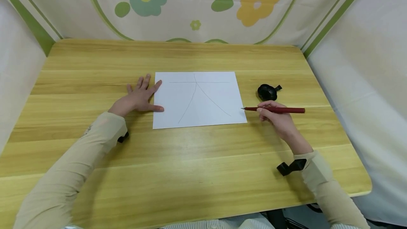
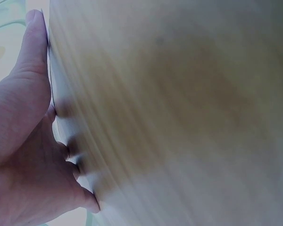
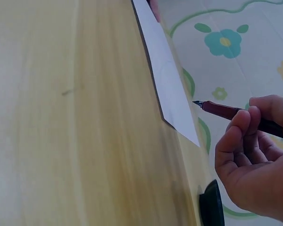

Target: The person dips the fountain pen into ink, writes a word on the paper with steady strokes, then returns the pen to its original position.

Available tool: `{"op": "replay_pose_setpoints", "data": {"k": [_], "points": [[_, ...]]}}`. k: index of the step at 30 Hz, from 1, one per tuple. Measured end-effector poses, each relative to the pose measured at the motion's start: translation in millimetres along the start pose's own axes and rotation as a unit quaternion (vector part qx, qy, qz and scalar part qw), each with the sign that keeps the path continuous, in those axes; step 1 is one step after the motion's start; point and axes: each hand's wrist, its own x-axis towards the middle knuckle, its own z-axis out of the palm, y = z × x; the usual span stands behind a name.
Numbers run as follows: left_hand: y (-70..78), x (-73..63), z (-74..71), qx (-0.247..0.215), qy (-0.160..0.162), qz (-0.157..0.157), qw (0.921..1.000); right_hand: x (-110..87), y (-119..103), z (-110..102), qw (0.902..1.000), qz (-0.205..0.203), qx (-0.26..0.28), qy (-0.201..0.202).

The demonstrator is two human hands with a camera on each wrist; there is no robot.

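A white sheet of paper [image 1: 210,105] lies on the wooden table, marked with a thin horizontal line, a short stroke above it and two curves spreading downward. My left hand [image 1: 138,98] has its fingers spread at the sheet's left edge, with thumb and forefinger on the paper. In the left wrist view the left hand [image 2: 33,136] rests on the tabletop. My right hand [image 1: 276,117] pinches a dark red fountain pen [image 1: 290,110], its nib pointing left over the sheet's right edge. From the right wrist view, the pen [image 3: 217,109] appears raised off the paper [image 3: 167,70].
A small black rounded object [image 1: 266,92] with a short tab sits on the table [image 1: 190,172], just beyond my right hand. Behind the table hangs a white cloth [image 1: 197,6] printed with flowers. Black straps with small devices [image 1: 292,166] are on both wrists.
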Motion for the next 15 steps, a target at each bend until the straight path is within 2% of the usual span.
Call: {"op": "replay_pose_setpoints", "data": {"k": [4, 9, 15], "points": [[-0.1, -0.7, -0.3, -0.003, 0.000, 0.001, 1.0000, -1.9, -3.1, -8.3, 0.9997, -0.004, 0.018, 0.013], [-1.1, -1.0, -0.8, -0.003, 0.000, 0.001, 1.0000, -6.0, -6.8, -19.5, 0.9981, 0.001, 0.037, 0.048], [-3.1, -1.5, -2.1, -0.005, -0.001, 0.004, 1.0000, -10.8, -13.5, -35.7, 0.9958, 0.009, 0.031, 0.086]]}}
